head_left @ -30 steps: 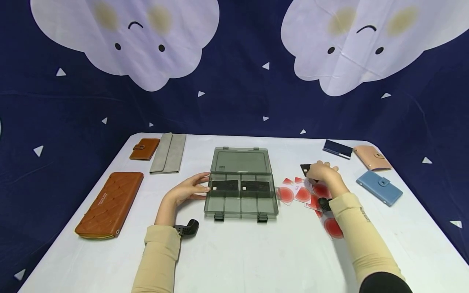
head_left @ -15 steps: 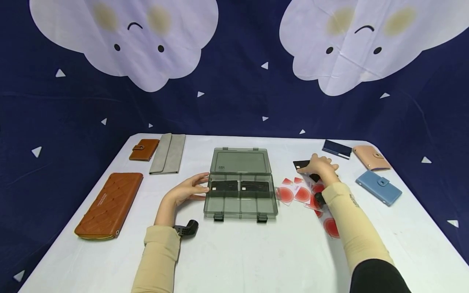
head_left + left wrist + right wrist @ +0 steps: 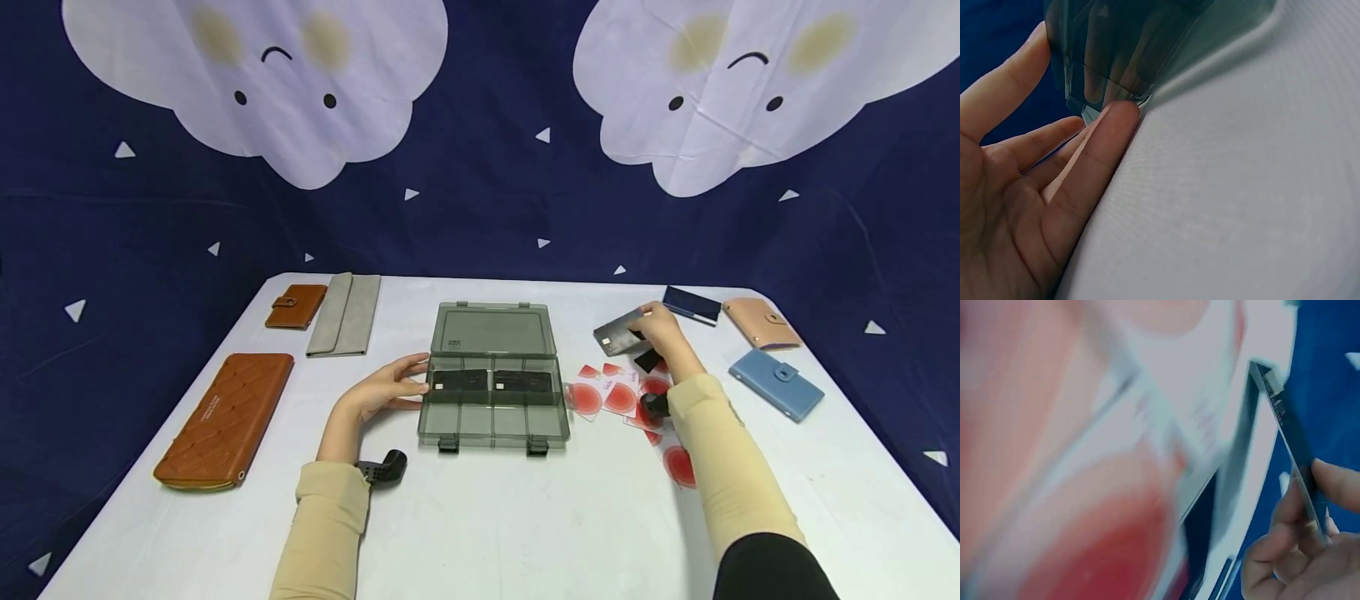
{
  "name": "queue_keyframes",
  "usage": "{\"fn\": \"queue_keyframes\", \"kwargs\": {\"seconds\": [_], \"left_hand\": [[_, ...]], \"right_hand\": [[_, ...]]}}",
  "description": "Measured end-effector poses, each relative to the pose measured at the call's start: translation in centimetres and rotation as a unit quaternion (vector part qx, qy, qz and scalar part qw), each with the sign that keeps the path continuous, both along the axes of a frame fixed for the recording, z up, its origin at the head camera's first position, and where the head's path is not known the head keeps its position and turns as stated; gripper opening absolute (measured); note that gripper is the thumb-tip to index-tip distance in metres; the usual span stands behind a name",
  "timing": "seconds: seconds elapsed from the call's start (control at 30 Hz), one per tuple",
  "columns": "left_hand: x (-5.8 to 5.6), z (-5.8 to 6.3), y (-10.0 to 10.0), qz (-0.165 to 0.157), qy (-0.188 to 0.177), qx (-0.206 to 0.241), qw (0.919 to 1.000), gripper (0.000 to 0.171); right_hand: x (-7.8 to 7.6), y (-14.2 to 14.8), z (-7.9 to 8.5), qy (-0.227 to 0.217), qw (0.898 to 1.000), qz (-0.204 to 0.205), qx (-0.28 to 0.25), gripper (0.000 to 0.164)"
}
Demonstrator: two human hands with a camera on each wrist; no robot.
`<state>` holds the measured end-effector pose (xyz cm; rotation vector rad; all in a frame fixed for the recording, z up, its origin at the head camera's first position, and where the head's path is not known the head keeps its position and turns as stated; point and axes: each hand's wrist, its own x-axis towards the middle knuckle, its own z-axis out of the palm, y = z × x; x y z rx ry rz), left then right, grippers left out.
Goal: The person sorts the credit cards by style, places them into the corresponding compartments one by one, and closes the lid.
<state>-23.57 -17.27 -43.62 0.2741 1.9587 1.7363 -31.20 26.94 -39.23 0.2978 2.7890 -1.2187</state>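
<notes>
My left hand (image 3: 381, 387) rests with fairly straight fingers against the left side of the open, see-through grey-green compartment box (image 3: 492, 437). Up close in the left wrist view, its fingertips (image 3: 1124, 115) touch the box's lower edge. Inside the box lie two black bank cards (image 3: 522, 381), side by side in the middle row. Lifted off the table at right, a dark bank card (image 3: 617, 335) with a chip is pinched between the thumb and fingers of my right hand (image 3: 660, 325). Another black card (image 3: 647, 360) lies below that hand, beside several red-and-white cards (image 3: 620, 397).
At left lie a large brown wallet (image 3: 225, 421), a small brown wallet (image 3: 297, 306) and a grey folding wallet (image 3: 345, 315). To the right are a dark blue card case (image 3: 692, 305), a tan wallet (image 3: 762, 322) and a blue wallet (image 3: 777, 385).
My right hand has slid a black card leftward, then raised it off the table, tilted, leaving another black card below. My left hand and the box have stayed put.
</notes>
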Motion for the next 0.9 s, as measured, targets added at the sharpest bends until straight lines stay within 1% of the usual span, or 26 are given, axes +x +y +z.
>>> {"fn": "queue_keyframes", "kwargs": {"seconds": [0.1, 0.17, 0.27, 0.4, 0.47, 0.57, 0.67, 0.73, 0.8, 0.9], "left_hand": [[0.0, 0.0, 0.0, 0.0, 0.003, -0.003, 1.0, 0.074], [0.0, 0.0, 0.0, 0.0, 0.004, -0.005, 1.0, 0.074], [0.0, 0.1, 0.0, 0.001, 0.005, -0.006, 1.0, 0.075], [0.0, 0.1, -0.1, 0.0, 0.007, -0.005, 1.0, 0.075], [0.0, 0.1, 0.0, -0.001, 0.007, -0.003, 1.0, 0.075], [-0.1, 0.1, 0.0, -0.001, 0.008, -0.002, 1.0, 0.075], [0.0, 0.1, 0.1, -0.001, 0.007, -0.004, 1.0, 0.075], [0.0, 0.1, 0.1, -0.001, 0.006, -0.004, 1.0, 0.075], [0.0, 0.1, 0.1, -0.002, 0.005, -0.003, 1.0, 0.075], [0.0, 0.0, 0.0, -0.003, 0.004, 0.001, 1.0, 0.074]], "right_hand": [[0.2, -0.9, 0.6, 0.013, 0.995, -0.019, -0.096, 0.049], [0.6, -2.0, 1.4, 0.018, 0.992, -0.019, -0.127, 0.052], [1.1, -3.8, 2.5, 0.018, 0.988, 0.009, -0.153, 0.054], [1.7, -6.1, 3.6, 0.006, 0.984, 0.072, -0.166, 0.05], [2.0, -7.3, 3.8, 0.0, 0.981, 0.094, -0.172, 0.046], [2.4, -9.2, 4.0, -0.004, 0.977, 0.115, -0.177, 0.038], [3.0, -11.0, 4.3, -0.01, 0.976, 0.134, -0.172, 0.03], [3.5, -12.1, 4.7, -0.015, 0.974, 0.154, -0.168, 0.026], [3.9, -13.2, 4.8, -0.022, 0.971, 0.181, -0.156, 0.024], [4.2, -14.8, 4.9, -0.035, 0.962, 0.227, -0.145, 0.02]]}}
